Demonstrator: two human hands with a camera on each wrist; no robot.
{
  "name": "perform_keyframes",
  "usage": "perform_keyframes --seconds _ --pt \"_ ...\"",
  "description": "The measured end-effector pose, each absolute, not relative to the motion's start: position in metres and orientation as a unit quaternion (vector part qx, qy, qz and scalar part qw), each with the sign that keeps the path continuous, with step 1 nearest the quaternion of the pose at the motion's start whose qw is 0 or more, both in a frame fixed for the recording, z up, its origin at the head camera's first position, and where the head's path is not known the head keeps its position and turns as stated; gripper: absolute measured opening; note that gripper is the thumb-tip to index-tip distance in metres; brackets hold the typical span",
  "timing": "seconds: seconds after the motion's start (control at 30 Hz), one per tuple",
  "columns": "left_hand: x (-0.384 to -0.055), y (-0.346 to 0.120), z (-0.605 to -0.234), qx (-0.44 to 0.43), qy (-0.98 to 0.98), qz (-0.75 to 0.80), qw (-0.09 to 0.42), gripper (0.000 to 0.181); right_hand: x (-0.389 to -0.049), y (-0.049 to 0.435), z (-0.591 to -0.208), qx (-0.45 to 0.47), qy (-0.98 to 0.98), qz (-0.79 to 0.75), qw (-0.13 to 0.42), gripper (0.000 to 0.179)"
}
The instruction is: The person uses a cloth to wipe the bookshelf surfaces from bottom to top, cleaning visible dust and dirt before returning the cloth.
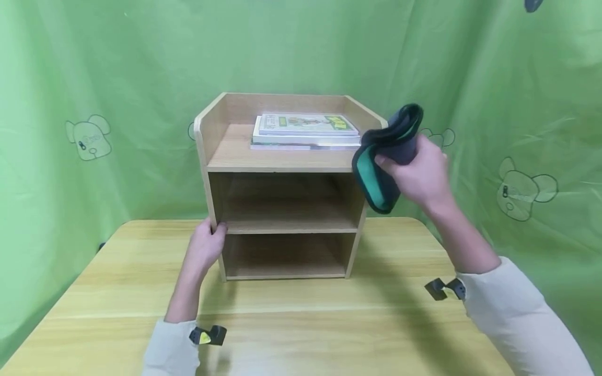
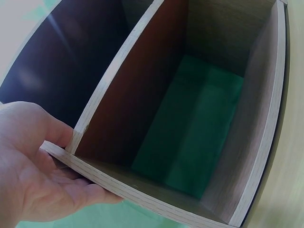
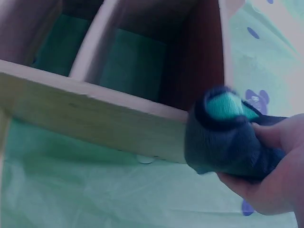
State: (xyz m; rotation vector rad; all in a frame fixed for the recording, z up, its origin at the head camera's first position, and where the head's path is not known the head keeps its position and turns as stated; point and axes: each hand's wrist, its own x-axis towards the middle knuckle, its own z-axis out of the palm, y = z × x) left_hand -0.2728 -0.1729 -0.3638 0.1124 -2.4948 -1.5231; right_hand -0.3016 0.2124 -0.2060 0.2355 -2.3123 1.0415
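A small wooden shelf (image 1: 287,169) with two open compartments below a walled top stands on the table. My left hand (image 1: 205,246) grips its left side panel near the middle board. In the left wrist view, that hand's thumb lies inside the panel (image 2: 109,183) and its fingers lie along the outside. Folded over on itself, a dark grey cloth (image 1: 369,177) with a green face and black edging is held in my right hand (image 1: 425,172). The cloth overlaps the shelf's upper right corner in the head view. The right wrist view shows the cloth (image 3: 218,147) close by the side panel.
Several thin books (image 1: 308,138) lie stacked on the shelf's top board. The wooden table (image 1: 301,334) stretches out in front of the shelf. A green curtain (image 1: 301,47) with mouse-head drawings hangs behind and at both sides.
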Motion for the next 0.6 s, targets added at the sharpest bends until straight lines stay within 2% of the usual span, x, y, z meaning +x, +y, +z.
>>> perform_keyframes --seconds 0.23,0.43,0.6 --pt "-0.274 -0.172 -0.366 0.041 -0.843 -0.526 0.102 0.024 -0.304 0.224 -0.256 0.113 -0.894 0.379 0.21 0.062" --pt "-0.274 -0.171 -0.367 0.045 -0.842 -0.53 0.087 0.027 -0.309 0.226 -0.327 0.132 -0.918 0.335 0.166 0.057" --pt "-0.273 -0.172 -0.365 0.05 -0.842 -0.531 0.076 0.029 -0.319 0.224 -0.385 0.132 -0.944 0.292 0.079 0.061"
